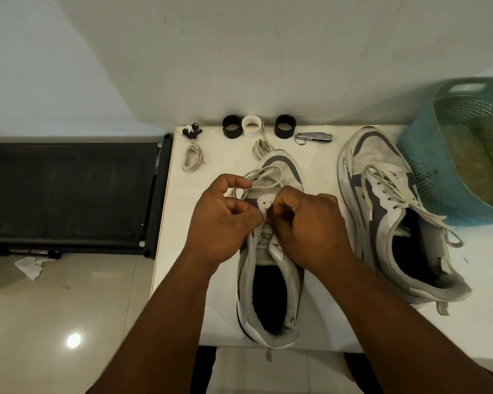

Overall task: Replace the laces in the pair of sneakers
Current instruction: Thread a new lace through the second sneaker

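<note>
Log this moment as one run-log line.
step: unlacing near sneaker | left hand: pinching lace | right hand: gripping at eyelets | far sneaker: still laced | spare lace bundles: untouched

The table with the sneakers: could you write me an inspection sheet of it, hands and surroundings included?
Surface: white table, marks near its right edge.
Job's things: near sneaker under both hands, its lace loose; second sneaker still laced; two coiled laces.
Clutter: two black rings, white ring, metal clipper, small figurine, blue basket.
Hands: left hand pinches the lace; right hand grips at the eyelets.
Cables: nothing seen.
Surroundings: black rack, paper scrap on tiled floor.
</note>
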The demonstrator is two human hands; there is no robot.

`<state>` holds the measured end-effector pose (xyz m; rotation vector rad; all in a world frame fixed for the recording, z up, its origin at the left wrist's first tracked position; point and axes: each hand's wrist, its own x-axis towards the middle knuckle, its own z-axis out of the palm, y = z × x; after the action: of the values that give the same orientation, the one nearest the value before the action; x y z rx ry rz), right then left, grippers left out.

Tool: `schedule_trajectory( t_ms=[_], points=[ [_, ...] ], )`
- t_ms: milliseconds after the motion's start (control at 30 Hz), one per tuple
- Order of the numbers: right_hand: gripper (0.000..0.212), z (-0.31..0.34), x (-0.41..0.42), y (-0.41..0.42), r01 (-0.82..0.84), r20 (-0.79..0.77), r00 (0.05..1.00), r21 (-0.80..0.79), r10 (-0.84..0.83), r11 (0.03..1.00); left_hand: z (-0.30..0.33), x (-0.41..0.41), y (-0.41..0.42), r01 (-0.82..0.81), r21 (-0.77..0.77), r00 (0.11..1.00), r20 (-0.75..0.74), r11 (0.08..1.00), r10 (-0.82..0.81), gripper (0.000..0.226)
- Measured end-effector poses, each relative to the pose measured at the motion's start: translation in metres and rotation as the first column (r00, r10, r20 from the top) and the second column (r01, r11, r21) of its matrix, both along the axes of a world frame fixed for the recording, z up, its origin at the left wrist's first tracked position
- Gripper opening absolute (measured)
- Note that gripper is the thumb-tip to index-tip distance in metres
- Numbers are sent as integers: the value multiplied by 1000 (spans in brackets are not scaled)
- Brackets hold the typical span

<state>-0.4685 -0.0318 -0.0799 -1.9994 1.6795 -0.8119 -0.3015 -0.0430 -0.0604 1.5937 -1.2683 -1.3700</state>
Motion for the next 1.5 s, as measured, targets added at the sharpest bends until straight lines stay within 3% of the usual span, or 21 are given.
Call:
schedule_trajectory(
  t_ms=[133,300,433,567,733,1033,1133,1200,1233,1367,1500],
  points=[
    [34,0,6,2,59,-20,998,-42,-60,997,0,6,-2,30,-7,999,-19,1000,-30,32],
    [42,7,-1,0,129,177,973,123,-150,984,2,3,0,71,-140,997,38,988,-66,22],
    [39,17,-9,-7,98,393,899,253,-195,963,0,0,-1,59,-229,998,33,972,-53,13],
    [38,23,-8,-8,41,545,820,251,-176,967,3,-4,-1,144,-252,988,96,957,-123,6],
    [17,21,-9,-6,0,446,889,216,-99,976,-2,-2,-1,127,-321,985,156,939,-79,6],
    [9,21,-18,-8,-76,93,994,160,62,984,-4,-6,2,125,-314,977,203,941,-61,3],
    [13,23,-14,-7,-68,-11,997,156,70,985,0,-1,5,197,-252,956,264,947,-128,38],
    [9,23,-15,-6,-60,-72,995,156,72,986,4,4,7,304,-191,895,393,933,-211,66],
    [7,23,-15,-6,-58,-103,992,167,76,984,5,6,7,332,-174,861,458,927,-223,69],
    [3,25,-14,-4,-28,-98,994,216,50,976,13,7,7,279,-142,846,505,950,-173,48],
    [3,19,-3,1,54,-125,992,204,-28,977,18,1,10,217,-159,869,481,963,-116,46]
  ],
)
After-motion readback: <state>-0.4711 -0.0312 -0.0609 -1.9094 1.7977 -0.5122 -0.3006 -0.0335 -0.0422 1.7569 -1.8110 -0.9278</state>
